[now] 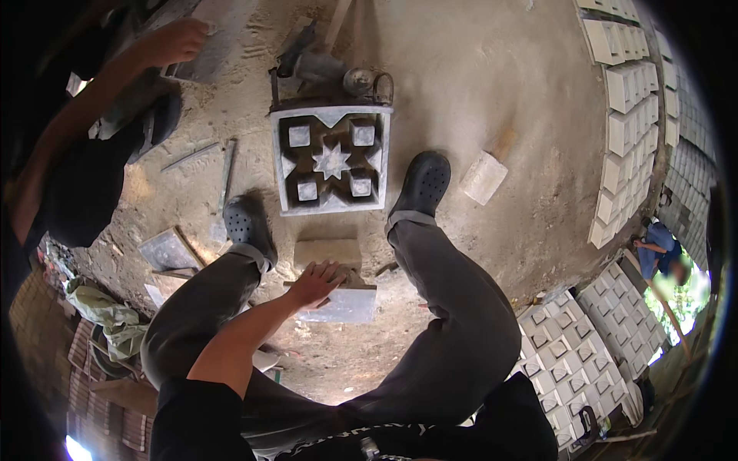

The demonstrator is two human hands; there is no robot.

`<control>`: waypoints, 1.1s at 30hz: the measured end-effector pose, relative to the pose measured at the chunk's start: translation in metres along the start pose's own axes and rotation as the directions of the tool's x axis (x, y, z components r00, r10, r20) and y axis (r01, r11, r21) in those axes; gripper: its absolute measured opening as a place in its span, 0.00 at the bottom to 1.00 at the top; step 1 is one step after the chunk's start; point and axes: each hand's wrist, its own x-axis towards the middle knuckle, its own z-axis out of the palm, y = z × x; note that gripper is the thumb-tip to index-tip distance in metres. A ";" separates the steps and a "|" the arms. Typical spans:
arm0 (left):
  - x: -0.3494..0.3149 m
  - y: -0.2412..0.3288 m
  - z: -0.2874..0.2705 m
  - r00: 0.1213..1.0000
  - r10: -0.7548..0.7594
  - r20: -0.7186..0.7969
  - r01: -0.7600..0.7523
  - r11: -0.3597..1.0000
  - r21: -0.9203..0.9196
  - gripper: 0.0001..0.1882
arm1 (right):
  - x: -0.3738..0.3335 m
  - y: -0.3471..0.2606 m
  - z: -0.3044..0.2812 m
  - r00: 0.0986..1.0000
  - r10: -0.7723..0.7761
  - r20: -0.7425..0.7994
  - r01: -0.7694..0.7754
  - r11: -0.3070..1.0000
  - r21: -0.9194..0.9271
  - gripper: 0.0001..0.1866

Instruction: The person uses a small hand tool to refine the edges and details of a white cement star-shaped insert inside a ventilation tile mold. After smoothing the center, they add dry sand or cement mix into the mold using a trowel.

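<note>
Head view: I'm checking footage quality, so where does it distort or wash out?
Head view: black vignette rings the rim; stacked pale blocks at right follow a curve; glare washes out the patch beside the distant person; nearer the middle, the left hand and star-patterned mould look clear.

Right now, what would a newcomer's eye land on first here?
Probably the square frame with its pale star, on the ground at upper centre, near the dark clogs. Below it, the wearer's left hand is at a flat grey plate, its grip unclear. Pale blocks in rows also stand out along the right side.
</note>
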 end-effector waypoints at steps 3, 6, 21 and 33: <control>-0.001 -0.003 -0.004 0.998 0.059 -0.003 -0.059 0.998 0.034 0.42 | 0.039 -0.013 0.005 1.000 -0.031 -0.004 0.031 0.999 0.026 0.22; 0.008 -0.004 -0.013 0.992 0.128 0.004 -0.128 0.989 0.073 0.40 | 0.067 -0.030 0.012 0.997 -0.067 -0.036 0.069 0.995 0.066 0.22; 0.094 -0.031 -0.142 0.824 0.523 0.215 -0.564 0.793 0.232 0.21 | 0.144 -0.052 0.024 0.925 -0.302 -0.232 0.327 0.942 0.076 0.21; 0.107 -0.028 -0.251 0.806 0.421 -0.417 -0.135 0.815 0.563 0.07 | 0.159 -0.071 0.014 0.809 -0.375 -0.453 0.476 0.870 0.128 0.21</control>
